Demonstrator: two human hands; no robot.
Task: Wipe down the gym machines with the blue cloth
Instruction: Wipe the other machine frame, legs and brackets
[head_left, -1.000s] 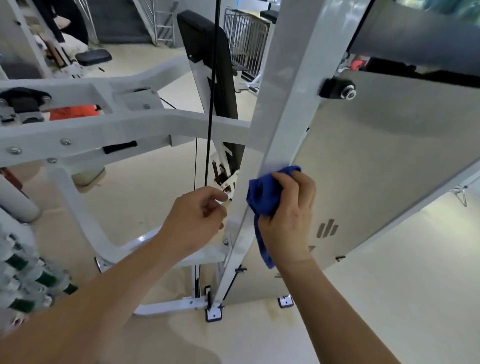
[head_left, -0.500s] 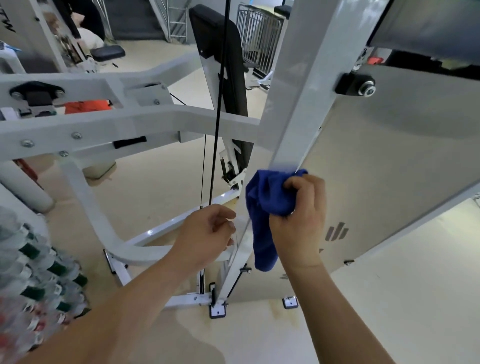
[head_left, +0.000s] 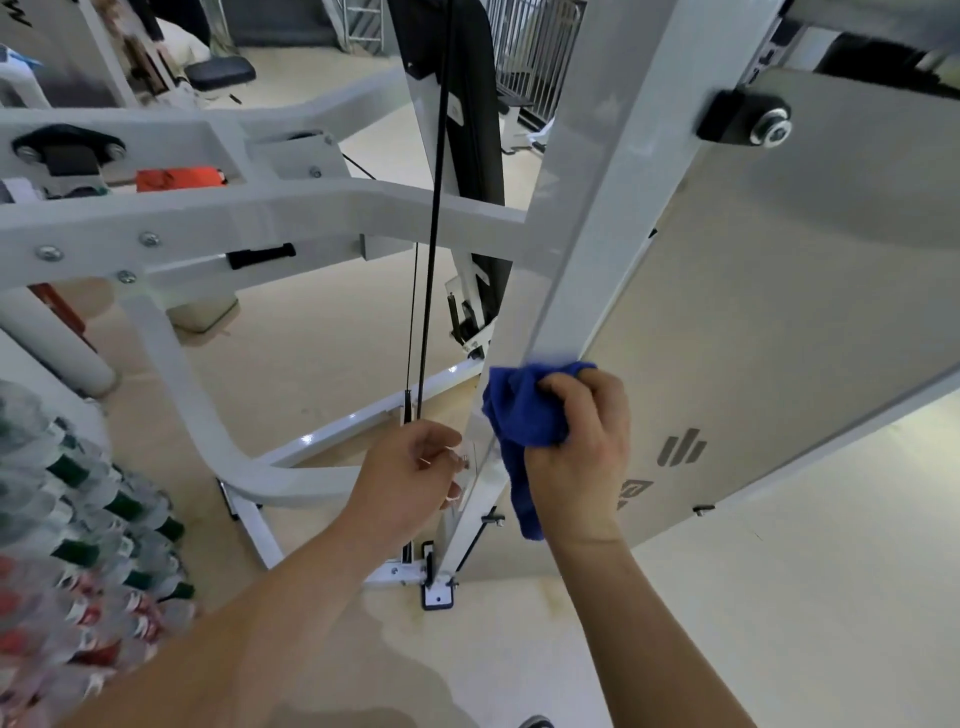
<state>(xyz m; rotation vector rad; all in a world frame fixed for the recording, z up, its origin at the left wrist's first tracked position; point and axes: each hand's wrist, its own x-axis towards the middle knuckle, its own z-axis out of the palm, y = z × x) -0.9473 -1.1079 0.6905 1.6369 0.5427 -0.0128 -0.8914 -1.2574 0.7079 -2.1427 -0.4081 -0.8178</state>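
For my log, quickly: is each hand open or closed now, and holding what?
Left hand: fingers curled; any hold cannot be told.
Right hand: closed, gripping the blue cloth against the white post.

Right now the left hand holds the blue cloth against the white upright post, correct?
No, wrong hand. The head view shows the right hand holding the blue cloth against the white upright post; the left hand sits beside the post, without cloth.

The right hand (head_left: 576, 457) has slid the blue cloth (head_left: 524, 410) lower down the white post (head_left: 587, 249). The left hand (head_left: 410, 483) sits lower in the frame too.
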